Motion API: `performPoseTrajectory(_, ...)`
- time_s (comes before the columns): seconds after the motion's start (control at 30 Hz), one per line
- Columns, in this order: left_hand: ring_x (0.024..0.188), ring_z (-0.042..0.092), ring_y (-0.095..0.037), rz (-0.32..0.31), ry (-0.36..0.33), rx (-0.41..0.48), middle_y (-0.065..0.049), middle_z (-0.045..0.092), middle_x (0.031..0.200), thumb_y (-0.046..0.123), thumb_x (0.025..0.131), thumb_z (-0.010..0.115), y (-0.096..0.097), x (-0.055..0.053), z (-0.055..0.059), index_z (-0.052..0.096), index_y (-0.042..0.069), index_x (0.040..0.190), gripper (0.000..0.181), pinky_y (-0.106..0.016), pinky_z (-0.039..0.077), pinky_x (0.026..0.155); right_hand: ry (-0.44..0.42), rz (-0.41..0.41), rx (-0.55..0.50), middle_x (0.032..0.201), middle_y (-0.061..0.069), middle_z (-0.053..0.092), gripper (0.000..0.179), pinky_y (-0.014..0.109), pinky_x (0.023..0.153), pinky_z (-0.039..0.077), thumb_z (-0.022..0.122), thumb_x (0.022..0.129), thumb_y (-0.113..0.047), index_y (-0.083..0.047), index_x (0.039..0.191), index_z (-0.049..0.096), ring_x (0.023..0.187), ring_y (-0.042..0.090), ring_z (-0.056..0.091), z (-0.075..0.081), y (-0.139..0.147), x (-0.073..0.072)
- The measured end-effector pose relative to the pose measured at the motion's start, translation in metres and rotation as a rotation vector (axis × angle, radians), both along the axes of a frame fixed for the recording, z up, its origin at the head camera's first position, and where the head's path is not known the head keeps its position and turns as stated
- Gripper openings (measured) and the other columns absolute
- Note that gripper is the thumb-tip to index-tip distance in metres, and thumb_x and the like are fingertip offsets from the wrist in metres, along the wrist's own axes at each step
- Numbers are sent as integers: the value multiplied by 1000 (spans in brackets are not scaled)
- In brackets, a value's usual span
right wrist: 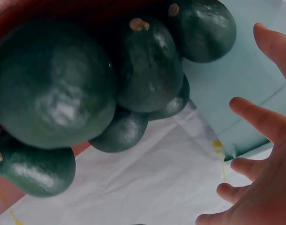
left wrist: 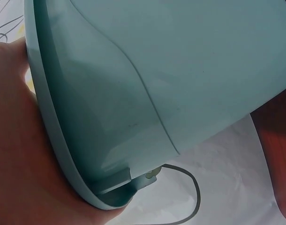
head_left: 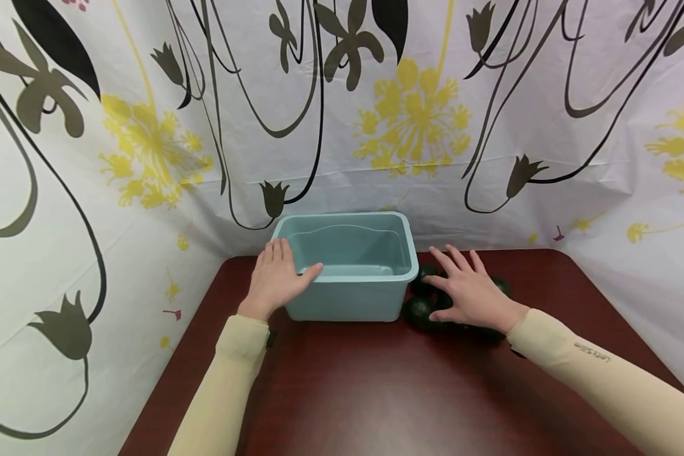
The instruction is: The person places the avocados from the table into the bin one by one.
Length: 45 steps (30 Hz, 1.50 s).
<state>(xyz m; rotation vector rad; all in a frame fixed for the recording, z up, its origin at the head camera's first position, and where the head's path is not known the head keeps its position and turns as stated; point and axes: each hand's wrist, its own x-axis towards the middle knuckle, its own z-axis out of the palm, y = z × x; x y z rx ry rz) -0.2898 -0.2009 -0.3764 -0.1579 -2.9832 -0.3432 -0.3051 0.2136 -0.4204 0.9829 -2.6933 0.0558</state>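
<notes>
A light blue plastic bin (head_left: 348, 301) stands upright near the back of the table, with nothing seen inside it. On its left front rim rests my left hand (head_left: 275, 282), fingers straight and thumb spread along the front edge. The left wrist view shows that hand (left wrist: 21, 154) against the rim, its fingertips hidden. My right hand (head_left: 472, 292) hovers over several dark green avocados (head_left: 422, 311) right of the bin. In the right wrist view its spread fingers (right wrist: 262, 122) hold nothing, apart from the avocados (right wrist: 150, 70), which lie in a cluster, one against the bin's side.
The dark red-brown table (head_left: 365, 386) extends in front of the bin. A white cloth with flower prints (head_left: 330, 152) hangs behind the table and along both sides, close to the bin's back.
</notes>
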Motion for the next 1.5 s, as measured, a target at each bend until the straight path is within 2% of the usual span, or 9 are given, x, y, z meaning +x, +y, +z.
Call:
performPoseTrajectory(0.27,152,9,-40,11,27,4,-27,12,163,85,88,28,0,2,-4,14,-8,157,117,-50,13,121,-32,3,-6,164,19,21,72,78,106,13,82,72,-63,-20,129,70,146,49,17,-16,-8,0)
performPoseTrajectory(0.87,151,12,-39,27,91,14,-26,15,163,89,85,26,1,-1,-9,16,-8,157,121,-50,13,121,7,-30,14,162,20,25,75,78,106,12,81,70,-67,-16,125,73,146,49,18,-44,-14,-4)
performPoseTrajectory(1.1,152,10,-39,16,105,42,-26,14,163,88,86,30,2,-1,-8,15,-7,158,120,-49,12,122,14,-47,24,162,21,23,77,78,107,10,83,69,-66,-15,126,72,146,49,17,-49,-15,-4)
performPoseTrajectory(1.33,152,8,-40,7,95,102,-26,6,165,85,88,33,0,1,-5,10,-5,159,117,-52,11,121,26,-50,10,163,20,21,78,80,105,12,87,65,-62,-19,127,72,146,50,17,-53,-15,-1)
performPoseTrajectory(1.5,150,10,-45,-1,115,86,-29,7,164,85,89,32,-1,0,-2,10,-2,160,114,-56,11,120,44,-37,-5,163,20,20,77,80,105,12,89,63,-60,-20,126,72,146,50,16,-53,-14,-1)
